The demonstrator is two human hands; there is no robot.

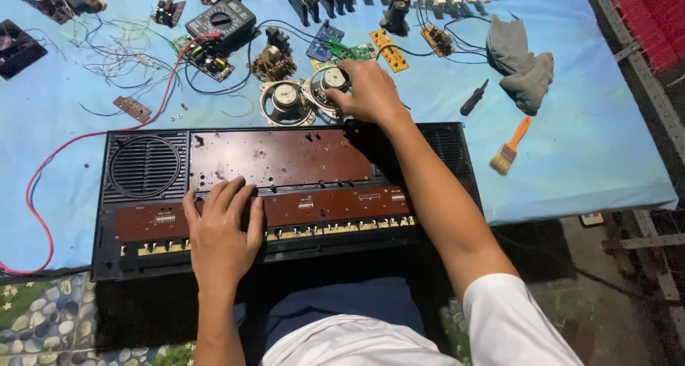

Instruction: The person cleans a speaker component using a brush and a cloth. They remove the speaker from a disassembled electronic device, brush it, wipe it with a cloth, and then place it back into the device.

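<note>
We found the left hand (221, 230) lying flat, fingers spread, on the brown circuit board inside the long black plastic keyboard casing (285, 195), holding nothing. The right hand (367, 91) had its fingers curled around the rim of a small round silver speaker (330, 84), which lay on the blue table cover (606, 145) just behind the casing, touching a second matching speaker (285, 100). In our judgement, gripping by the metal rim and minding any trailing wires served best.
</note>
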